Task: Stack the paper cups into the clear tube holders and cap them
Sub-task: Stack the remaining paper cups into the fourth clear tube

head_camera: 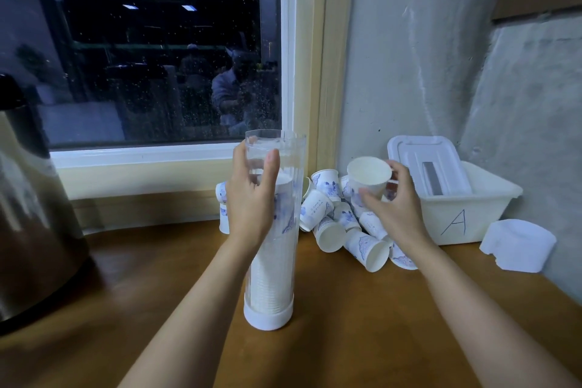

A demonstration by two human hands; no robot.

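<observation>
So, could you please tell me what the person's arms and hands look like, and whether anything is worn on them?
Both are bare. The left hand and right hand wear no gloves, and no ring, watch or bracelet shows. The left forearm and right forearm are uncovered down to the picture's edge, with no sleeve in view.

Front of the surface (362, 340) is wide open. The tube (274, 261) stands mid-surface, left grip (248, 201) round its upper part. Cup pile (330, 230) and white bin (466, 214) clog the back right corner, right grip (393, 208) with a cup (368, 179) over the pile. Metal urn (31, 214) hogs the left edge.
</observation>
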